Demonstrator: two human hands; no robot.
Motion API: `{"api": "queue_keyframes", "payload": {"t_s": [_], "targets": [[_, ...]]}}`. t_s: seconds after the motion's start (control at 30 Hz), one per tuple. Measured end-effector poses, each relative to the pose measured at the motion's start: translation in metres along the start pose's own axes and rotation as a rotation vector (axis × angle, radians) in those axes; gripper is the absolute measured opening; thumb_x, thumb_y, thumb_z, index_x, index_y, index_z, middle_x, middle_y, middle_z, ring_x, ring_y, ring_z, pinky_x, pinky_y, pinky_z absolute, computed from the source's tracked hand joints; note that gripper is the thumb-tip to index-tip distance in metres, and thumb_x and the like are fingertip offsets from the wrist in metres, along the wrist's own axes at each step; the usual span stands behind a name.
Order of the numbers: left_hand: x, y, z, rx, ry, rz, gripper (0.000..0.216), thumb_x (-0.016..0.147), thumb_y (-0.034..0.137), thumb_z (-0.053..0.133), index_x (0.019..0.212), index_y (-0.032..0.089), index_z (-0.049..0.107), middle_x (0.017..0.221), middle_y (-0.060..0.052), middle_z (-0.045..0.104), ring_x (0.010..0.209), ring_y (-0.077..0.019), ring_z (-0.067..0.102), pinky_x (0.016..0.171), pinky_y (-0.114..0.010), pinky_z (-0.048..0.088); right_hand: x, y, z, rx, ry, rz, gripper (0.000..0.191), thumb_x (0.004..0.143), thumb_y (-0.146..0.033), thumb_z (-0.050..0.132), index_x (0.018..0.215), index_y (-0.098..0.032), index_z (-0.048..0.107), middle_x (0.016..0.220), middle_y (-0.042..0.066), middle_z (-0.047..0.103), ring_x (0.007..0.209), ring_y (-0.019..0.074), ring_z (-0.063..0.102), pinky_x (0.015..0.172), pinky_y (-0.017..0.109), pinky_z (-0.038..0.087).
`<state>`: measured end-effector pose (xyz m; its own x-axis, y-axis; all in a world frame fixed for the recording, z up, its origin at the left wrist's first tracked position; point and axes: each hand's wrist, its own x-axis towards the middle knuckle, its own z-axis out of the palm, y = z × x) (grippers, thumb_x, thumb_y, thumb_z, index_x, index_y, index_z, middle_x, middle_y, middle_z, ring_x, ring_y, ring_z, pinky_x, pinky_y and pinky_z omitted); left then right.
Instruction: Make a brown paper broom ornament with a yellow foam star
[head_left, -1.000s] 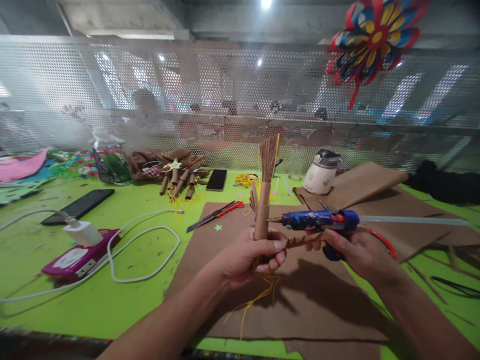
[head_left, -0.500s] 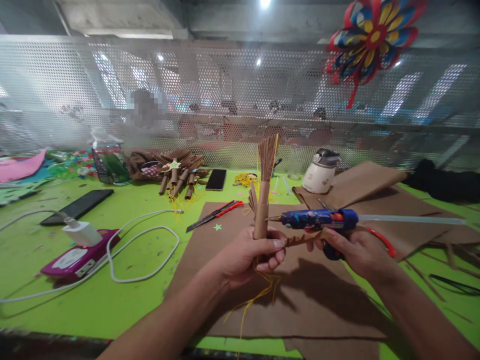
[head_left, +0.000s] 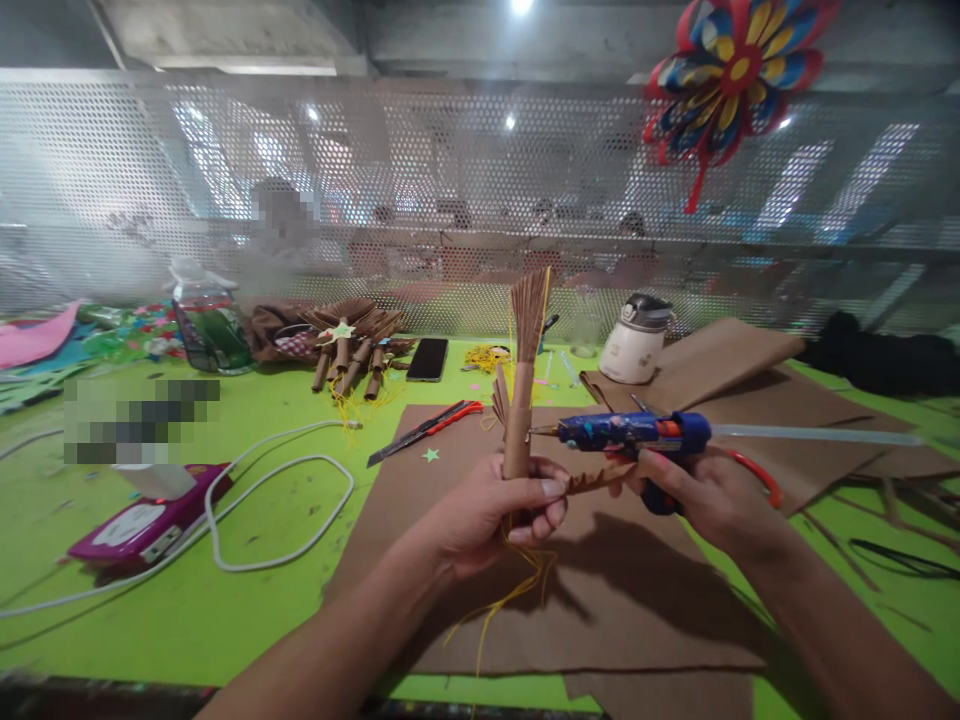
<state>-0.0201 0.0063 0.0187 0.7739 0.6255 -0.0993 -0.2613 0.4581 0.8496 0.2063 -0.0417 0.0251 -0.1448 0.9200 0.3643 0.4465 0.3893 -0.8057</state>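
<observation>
Broom (head_left: 523,375) stands upright over the brown sheet (head_left: 420,480), gripped low by my left hand (head_left: 517,505), probably to steady it; the same hand pinches one end of the strip (head_left: 596,479). The glue gun (head_left: 630,432) points at the broom's right side, touching or not I can't tell. My right hand (head_left: 690,495) wraps it and pinches the strip's other end, likely keeping that taut.

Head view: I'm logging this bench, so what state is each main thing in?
Left grip: closed around paper tube
Right grip: closed on glue gun
Paper tube: upright, top fanned
Glue gun: roughly level, glue stick behind
Paper strip: crinkled
Utility knife: lying on brown sheet
Phone: screen dark
White flask: upright, lid on
Power strip: holding white charger
White cable: loosely looped
</observation>
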Motion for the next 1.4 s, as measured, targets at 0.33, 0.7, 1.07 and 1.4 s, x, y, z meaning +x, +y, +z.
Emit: {"api": "queue_keyframes", "payload": {"t_s": [0.33,0.7,1.07,1.4], "targets": [[-0.002,0.002,0.002,-0.034,-0.010,0.006,0.019,0.071,0.017,0.071,0.083,0.010,0.058,0.059,-0.003,0.057,0.044,-0.0035,0.044,0.037,-0.014,0.019,0.001,0.008,0.004,-0.127,0.086,0.049,0.034,0.084,-0.050,0.052,0.078,-0.021,0.070,0.079,0.004,0.071,0.078,0.0229,0.067,0.073,0.029,0.053],[-0.002,0.004,0.001,-0.001,0.017,0.025,0.022,0.070,0.021,0.072,0.084,0.011,0.059,0.059,-0.001,0.057,0.043,-0.0029,0.043,0.038,-0.014,0.020,0.033,0.084,-0.009,-0.597,0.078,-0.071,0.038,0.068,-0.022,0.064,0.106,-0.015,0.067,0.102,0.013,0.067,0.095,0.0291,0.061,0.084,0.041,0.048],[0.008,-0.001,0.000,0.119,0.302,0.261,0.025,0.072,0.024,0.071,0.087,0.010,0.056,0.063,-0.002,0.062,0.051,-0.0070,0.052,0.045,-0.018,0.035,0.025,0.007,0.038,0.094,-0.010,0.064,0.035,0.075,-0.037,0.067,0.103,-0.018,0.058,0.093,0.007,0.064,0.084,0.0186,0.061,0.073,0.033,0.051],[0.011,-0.006,-0.002,0.181,0.277,0.260,0.027,0.075,0.027,0.068,0.092,0.010,0.056,0.067,-0.003,0.062,0.055,-0.0089,0.055,0.048,-0.019,0.038,0.029,-0.004,0.062,0.215,0.250,0.078,0.024,0.079,-0.039,0.065,0.078,-0.016,0.063,0.063,-0.001,0.057,0.058,0.0114,0.051,0.056,0.025,0.042]]}}
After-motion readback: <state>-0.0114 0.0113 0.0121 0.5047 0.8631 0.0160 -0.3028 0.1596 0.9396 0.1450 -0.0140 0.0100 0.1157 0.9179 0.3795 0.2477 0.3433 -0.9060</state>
